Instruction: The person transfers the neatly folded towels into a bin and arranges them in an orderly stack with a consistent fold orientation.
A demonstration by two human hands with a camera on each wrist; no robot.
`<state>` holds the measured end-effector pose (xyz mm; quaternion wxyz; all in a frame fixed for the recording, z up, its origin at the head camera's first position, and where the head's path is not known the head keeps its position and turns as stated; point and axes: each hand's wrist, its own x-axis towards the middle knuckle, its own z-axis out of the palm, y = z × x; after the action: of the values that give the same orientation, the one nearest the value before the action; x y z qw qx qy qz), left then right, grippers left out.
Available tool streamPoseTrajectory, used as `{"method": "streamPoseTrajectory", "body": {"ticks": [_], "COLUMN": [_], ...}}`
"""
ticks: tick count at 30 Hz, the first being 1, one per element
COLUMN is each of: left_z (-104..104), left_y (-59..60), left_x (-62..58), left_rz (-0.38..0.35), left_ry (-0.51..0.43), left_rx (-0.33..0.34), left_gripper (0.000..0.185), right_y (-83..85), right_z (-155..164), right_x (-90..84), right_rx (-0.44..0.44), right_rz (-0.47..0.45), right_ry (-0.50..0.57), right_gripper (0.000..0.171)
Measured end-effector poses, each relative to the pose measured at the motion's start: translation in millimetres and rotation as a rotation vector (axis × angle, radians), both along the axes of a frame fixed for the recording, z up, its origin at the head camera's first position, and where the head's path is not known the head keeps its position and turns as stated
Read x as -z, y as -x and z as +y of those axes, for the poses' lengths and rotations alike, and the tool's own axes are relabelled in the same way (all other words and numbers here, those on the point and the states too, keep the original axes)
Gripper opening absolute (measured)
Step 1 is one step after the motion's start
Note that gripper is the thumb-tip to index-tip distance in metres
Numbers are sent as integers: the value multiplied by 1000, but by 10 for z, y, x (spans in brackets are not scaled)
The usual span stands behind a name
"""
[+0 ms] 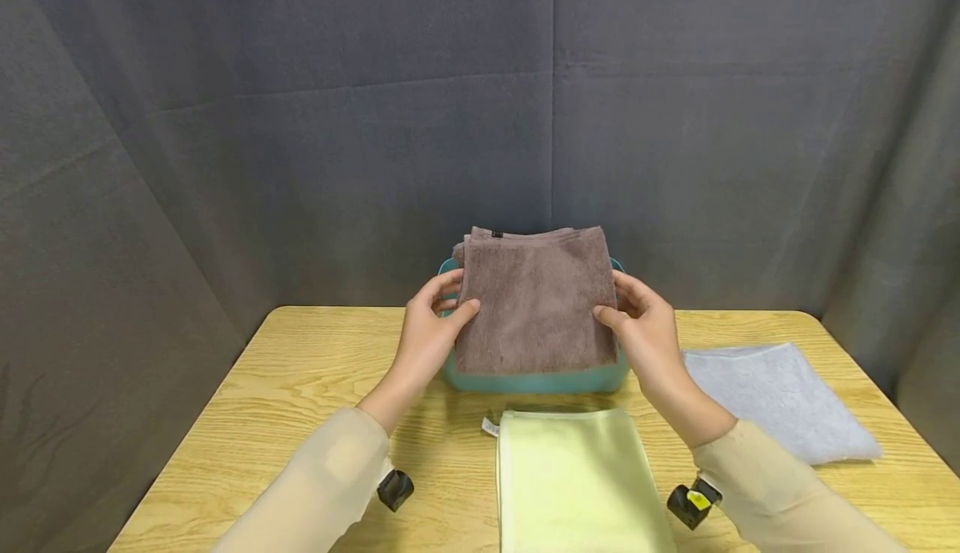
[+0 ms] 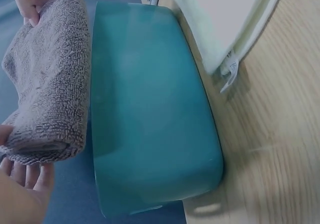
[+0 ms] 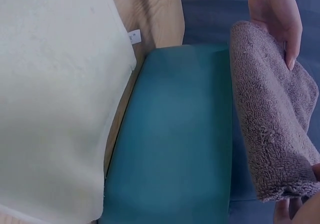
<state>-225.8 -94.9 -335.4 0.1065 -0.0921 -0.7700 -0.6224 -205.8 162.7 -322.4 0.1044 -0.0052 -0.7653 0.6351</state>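
We see our left hand (image 1: 427,332) at the left edge of a folded brown terry towel (image 1: 536,299), thumb on the near face and fingers curled behind, pinching that edge. The towel is held upright between both hands, above a teal plastic tub (image 1: 536,382) that stands on the light wooden surface (image 1: 300,386) near its far edge; the towel's lower edge hangs at the tub's rim, and we cannot tell whether it touches. In the left wrist view the towel (image 2: 47,84) lies just beside the tub's smooth wall (image 2: 150,114).

Nearer to us, just in front of the tub, a folded pale green towel (image 1: 573,478) lies flat, with a small white tag at its far left corner.

Our right hand (image 1: 645,332) grips the brown towel's right edge the same way, thumb in front and fingers wrapped behind. Further right, a folded light blue-grey towel (image 1: 780,399) lies flat, well apart from the tub.
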Motion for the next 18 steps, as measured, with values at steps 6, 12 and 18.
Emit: {"method": "streamPoseTrajectory", "body": {"ticks": [6, 12, 18], "left_z": [41, 70, 79], "left_y": [72, 147, 224], "left_x": [-20, -46, -74], "left_rz": [-6, -29, -85], "left_ry": [-18, -59, -95], "left_rx": [-21, -43, -38], "left_gripper": [50, 54, 58], "right_y": [79, 161, 246], "right_z": [-11, -6, -2], "right_x": [-5, -13, -35], "right_rx": [10, 6, 21], "right_rz": [5, 10, 11], "right_ry": [9, 10, 21], "right_gripper": [56, 57, 56]}}
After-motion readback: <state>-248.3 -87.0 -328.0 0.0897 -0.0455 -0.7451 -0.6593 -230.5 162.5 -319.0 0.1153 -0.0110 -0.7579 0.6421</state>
